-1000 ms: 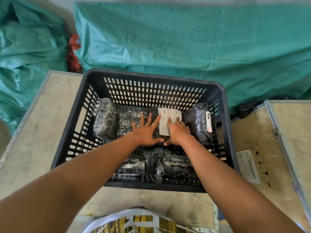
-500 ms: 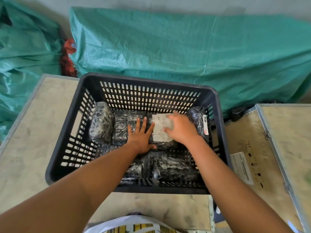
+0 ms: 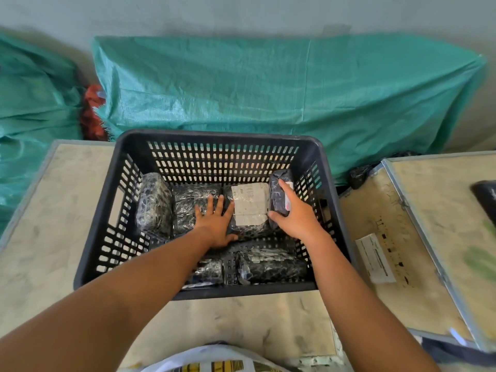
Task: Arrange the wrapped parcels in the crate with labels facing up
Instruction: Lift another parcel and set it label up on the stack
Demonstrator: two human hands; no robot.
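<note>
Crate (image 3: 88,237) on bench (image 3: 48,224): I see left hand (image 3: 214,224) flat, open, on parcels; right hand (image 3: 295,218) grips far-right parcel (image 3: 277,194). White label (image 3: 251,204) up, print unreadable.

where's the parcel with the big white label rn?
Head view: the labelled parcel lies label-up in the crate's far row, right of centre, between the left hand and right hand.

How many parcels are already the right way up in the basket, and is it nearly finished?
One clearly done: the middle parcel in the crate lies flat, white label up. In hand: the right hand grips the end parcel, standing on edge with its label sideways; the left hand rests flat on the row. Left: the other parcels show no label, so probably not nearly finished.
</note>
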